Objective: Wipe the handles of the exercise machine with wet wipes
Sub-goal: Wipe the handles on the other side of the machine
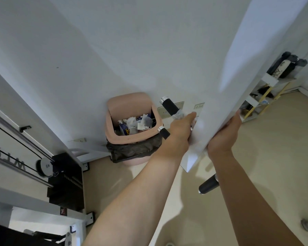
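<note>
Closest to me, a low handle (209, 185) sticks out from under the white bar (238, 77). It is black. Its long side runs down and to the left, with the silver cap at the low end, above the floor (256, 157).

My right hand (227, 134) is curled round the edge of the white bar. Its fingers are hidden behind it. My left hand (182, 129) squeezes a wet wipe (177, 115) round the bottom of the top handle (169, 107). That handle points up and to the left, with its silver cap toward the wall (114, 50).

A short handle (163, 132) pokes out to the left under my left hand, over the rim of the pink bin (130, 102). Crumpled paper lies inside the bin.

Far off on the right stands a shelf (271, 80).
</note>
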The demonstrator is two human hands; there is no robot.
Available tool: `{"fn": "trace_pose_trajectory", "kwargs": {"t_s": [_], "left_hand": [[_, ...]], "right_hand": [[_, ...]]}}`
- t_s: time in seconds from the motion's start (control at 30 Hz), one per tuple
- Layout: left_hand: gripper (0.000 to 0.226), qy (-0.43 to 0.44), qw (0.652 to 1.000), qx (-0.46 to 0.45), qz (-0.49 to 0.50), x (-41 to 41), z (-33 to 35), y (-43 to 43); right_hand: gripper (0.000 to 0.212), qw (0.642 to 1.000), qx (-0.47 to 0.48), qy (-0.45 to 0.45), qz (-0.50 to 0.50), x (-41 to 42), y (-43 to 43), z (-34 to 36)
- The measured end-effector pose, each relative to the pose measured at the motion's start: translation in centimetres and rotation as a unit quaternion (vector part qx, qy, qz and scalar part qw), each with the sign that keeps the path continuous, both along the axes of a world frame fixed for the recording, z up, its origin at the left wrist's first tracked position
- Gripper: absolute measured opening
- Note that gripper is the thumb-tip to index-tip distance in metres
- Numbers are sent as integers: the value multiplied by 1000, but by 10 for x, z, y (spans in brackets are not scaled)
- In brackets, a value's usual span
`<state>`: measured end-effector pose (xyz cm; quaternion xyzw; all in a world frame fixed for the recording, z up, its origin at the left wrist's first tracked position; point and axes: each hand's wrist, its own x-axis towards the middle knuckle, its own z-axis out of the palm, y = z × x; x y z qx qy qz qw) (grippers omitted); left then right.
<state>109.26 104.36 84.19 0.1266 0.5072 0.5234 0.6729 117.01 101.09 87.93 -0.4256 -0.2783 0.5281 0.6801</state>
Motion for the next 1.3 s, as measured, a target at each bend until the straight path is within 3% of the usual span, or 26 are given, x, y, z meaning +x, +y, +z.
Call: {"fn": "trace_pose_trajectory", "kwargs": {"t_s": [0.07,0.17,0.27,0.43,0.53,0.6,0.67,0.83,0.87,0.93,1.0,1.13,1.3], "left_hand": [[29,-16,999,-3,-45,-5,-8,-2],[58,-39,994,26,-96,-15,-5,-4],[38,-102,993,46,-41,-30,1,10],[36,-150,986,53,49,-53,6,31],[25,-107,989,27,94,-42,14,30],[20,-5,996,-7,84,-28,18,28],[22,45,996,-27,73,-19,21,21],[19,38,999,10,6,-1,-1,6],[16,7,999,24,-37,-2,-3,0],[34,-57,991,53,-105,-8,-13,-3],[27,-86,984,78,-138,-14,-17,-2],[39,-126,988,80,-40,-20,-20,11],[24,-123,992,15,27,-42,7,29]], "right_hand": [[45,1000,1,-2,2,2,0,-2],[46,1000,-5,-7,4,1,0,-1],[55,1000,-10,6,17,-3,1,0],[50,1000,-19,-10,23,-1,0,-4],[63,999,-7,6,33,-1,-1,-1],[70,999,9,8,32,0,0,1],[71,999,25,-5,28,1,0,1],[60,999,27,-20,22,6,4,-8],[57,999,29,-24,22,7,4,-8],[51,999,28,-28,24,8,3,-9],[54,999,26,-25,29,8,4,-11],[62,999,7,-13,31,3,5,-9],[68,999,0,-4,44,4,4,-7]]}}
